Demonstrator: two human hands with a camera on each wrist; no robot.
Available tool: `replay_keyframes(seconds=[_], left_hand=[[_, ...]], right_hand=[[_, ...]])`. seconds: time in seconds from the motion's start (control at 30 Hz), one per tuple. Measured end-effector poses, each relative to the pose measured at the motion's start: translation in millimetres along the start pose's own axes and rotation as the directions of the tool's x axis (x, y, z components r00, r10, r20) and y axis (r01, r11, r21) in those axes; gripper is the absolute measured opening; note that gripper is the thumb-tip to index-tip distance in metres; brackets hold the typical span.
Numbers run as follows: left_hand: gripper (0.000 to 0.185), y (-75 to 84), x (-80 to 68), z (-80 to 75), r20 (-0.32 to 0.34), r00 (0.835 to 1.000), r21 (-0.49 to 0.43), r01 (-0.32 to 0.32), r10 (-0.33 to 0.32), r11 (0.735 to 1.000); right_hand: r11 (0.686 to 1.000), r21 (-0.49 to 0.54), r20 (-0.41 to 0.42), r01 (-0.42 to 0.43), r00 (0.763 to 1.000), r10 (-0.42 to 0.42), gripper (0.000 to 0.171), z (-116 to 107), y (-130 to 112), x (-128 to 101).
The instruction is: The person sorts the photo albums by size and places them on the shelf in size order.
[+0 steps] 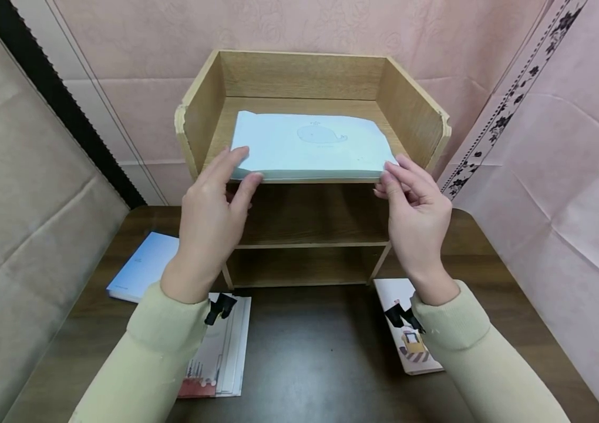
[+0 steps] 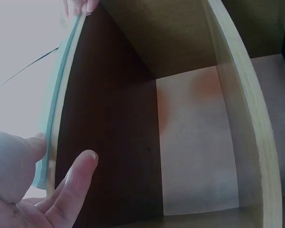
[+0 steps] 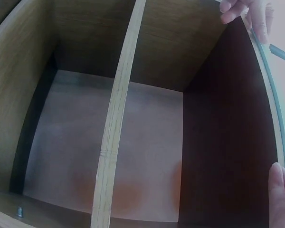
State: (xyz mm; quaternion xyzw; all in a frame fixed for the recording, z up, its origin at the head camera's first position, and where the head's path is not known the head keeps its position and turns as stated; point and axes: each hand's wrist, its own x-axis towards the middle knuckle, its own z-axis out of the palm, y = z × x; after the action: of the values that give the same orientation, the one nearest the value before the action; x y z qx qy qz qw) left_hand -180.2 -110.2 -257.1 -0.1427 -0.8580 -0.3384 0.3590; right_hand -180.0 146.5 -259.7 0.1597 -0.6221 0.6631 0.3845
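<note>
A pale blue notebook (image 1: 315,141) with a whale drawn on its cover lies on the top shelf of a wooden desk shelf (image 1: 305,75), its front edge along the shelf's front edge. My left hand (image 1: 214,205) is at the notebook's front left corner, thumb against the front edge and forefinger over the corner. Another left finger (image 2: 78,178) extends below the shelf board in the left wrist view. My right hand (image 1: 418,205) pinches the front right corner between thumb and fingers. Seen in the right wrist view, its thumb (image 3: 277,185) is right at that edge.
Two lower compartments (image 1: 312,214) open under the top shelf. On the dark wooden desk (image 1: 310,352) lie a blue book (image 1: 146,267) and several booklets (image 1: 231,352) at left, and a white illustrated book (image 1: 410,349) at right. Pink fabric (image 1: 558,176) hangs around.
</note>
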Motion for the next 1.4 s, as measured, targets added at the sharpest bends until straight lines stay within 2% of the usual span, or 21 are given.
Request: replay_keyframes(seconds=[0.17,0.27,0.43,0.57,0.7,0.87,0.97,1.13,1.23,1.4], left_hand=[[0.049,-1.9,1.0,2.3,-0.008,1.0,0.019,0.005,-0.005,1.0],[0.051,-4.2,-2.7,3.6,-0.002,1.0,-0.001,-0.009,0.009,1.0],[0.06,-7.7,-18.7,4.5,-0.006,0.996,-0.086,-0.09,0.09,0.992],[0.068,-6.5,-34.8,4.1,-0.048,0.984,-0.149,-0.178,0.172,0.973],[0.068,-5.1,-49.3,5.7,-0.108,0.965,-0.196,-0.256,0.239,0.947],[0.071,-6.1,-58.1,9.5,-0.096,0.954,-0.173,-0.297,0.284,0.939],[0.072,-6.5,-55.1,10.5,-0.111,0.955,-0.177,-0.29,0.273,0.941],[0.066,-5.3,-38.8,7.2,-0.237,0.954,-0.226,-0.238,0.184,0.945],[0.06,-4.3,-28.7,5.2,-0.28,0.948,-0.189,-0.212,0.155,0.959],[0.051,-1.2,-14.1,5.4,-0.264,0.955,-0.077,-0.158,0.133,0.984]], right_hand=[[0.999,-0.032,0.011,0.008,1.0,-0.008,0.019,0.3,-0.4,0.9],[0.995,-0.102,0.036,0.02,0.999,-0.016,0.022,-1.5,-2.4,-1.2],[0.974,-0.218,0.118,0.067,0.992,-0.042,0.039,-8.3,-6.5,-10.4],[0.949,-0.257,0.202,0.186,0.97,-0.135,0.051,-19.1,-5.5,-20.4],[0.936,-0.22,0.254,0.276,0.942,-0.218,0.055,-32.6,-0.9,-30.0],[0.921,-0.209,0.316,0.328,0.914,-0.254,0.056,-47.2,4.4,-38.4],[0.924,-0.214,0.311,0.316,0.919,-0.242,0.056,-50.9,5.8,-37.8],[0.944,-0.204,0.243,0.26,0.947,-0.209,0.051,-40.0,3.6,-27.6],[0.943,-0.22,0.212,0.25,0.956,-0.204,0.049,-29.2,0.4,-20.9],[0.944,-0.246,0.138,0.22,0.972,-0.19,0.042,-17.6,-0.2,-9.8]])
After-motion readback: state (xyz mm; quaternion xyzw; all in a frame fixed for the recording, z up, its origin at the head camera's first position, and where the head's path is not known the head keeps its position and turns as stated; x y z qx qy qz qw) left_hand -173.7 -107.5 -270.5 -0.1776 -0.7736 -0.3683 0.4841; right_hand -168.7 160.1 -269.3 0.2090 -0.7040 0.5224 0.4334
